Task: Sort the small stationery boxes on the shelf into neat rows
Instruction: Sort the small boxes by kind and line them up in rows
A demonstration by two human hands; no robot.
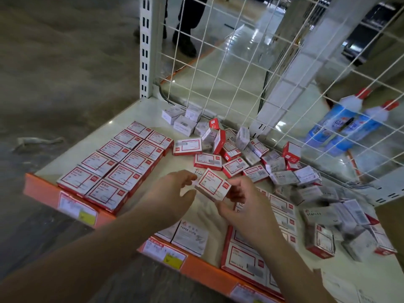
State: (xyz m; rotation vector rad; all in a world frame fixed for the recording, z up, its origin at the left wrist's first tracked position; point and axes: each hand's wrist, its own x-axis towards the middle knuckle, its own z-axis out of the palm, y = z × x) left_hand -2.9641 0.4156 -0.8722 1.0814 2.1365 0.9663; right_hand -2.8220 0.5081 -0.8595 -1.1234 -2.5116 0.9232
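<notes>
Both hands pinch one red-white box [213, 187] above shelf [140, 110]; left hand [172, 193] fingertips on its left end; right hand [242, 206] fingers curled round its right end.

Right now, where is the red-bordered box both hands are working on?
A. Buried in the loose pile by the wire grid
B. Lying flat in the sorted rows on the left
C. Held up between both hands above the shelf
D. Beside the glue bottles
C: the red-bordered box is pinched between the left hand and right hand, clear of the sorted rows and the loose pile.
</notes>
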